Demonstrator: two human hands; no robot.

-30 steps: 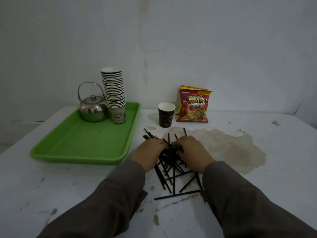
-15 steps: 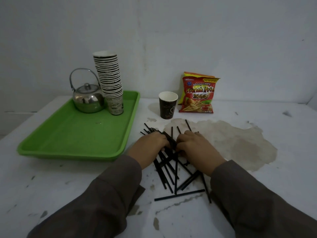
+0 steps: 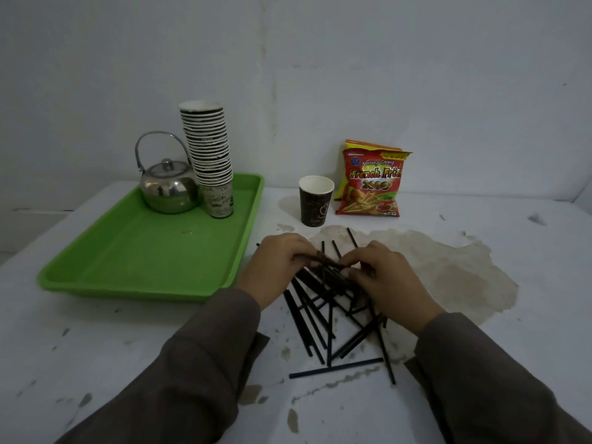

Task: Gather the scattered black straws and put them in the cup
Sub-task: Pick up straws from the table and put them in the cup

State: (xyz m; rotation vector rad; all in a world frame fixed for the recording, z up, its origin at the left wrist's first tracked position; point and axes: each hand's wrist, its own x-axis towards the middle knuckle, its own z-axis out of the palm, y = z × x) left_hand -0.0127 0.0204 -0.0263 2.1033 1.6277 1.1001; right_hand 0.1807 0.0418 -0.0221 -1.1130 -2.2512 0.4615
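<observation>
Two grey-brown sleeves (image 3: 198, 363) enter from the near edge, over a white table (image 3: 96, 347) with chipped, stained paint. Landmark: the pile of black straws (image 3: 323, 318) at table centre.

Nearest the viewer, one straw lies crosswise at the pile's near end; the rest fan out in a loose crisscross heap, all flat on the table.

Left hand (image 3: 275, 270) sits on the left far part of the pile, fingers curled down and pinched onto several straws. Right hand (image 3: 387, 280) mirrors it on the right far part, fingertips curled in and closed on straws. The fingertips of the two hands nearly meet over the heap. A few straw ends poke out beyond the knuckles.

Right of and beyond the pile, a large tan stain (image 3: 448, 270) spreads across the tabletop.

Just beyond the pile, a dark paper cup (image 3: 315, 201) stands upright, mouth open; no straw shows in it. Right of the cup, a red snack bag (image 3: 373, 184) leans at the wall.

Left of the pile, a green tray (image 3: 144, 261) holds a steel kettle (image 3: 168, 187) and a tall stack of paper cups (image 3: 209, 155) at its far end.
</observation>
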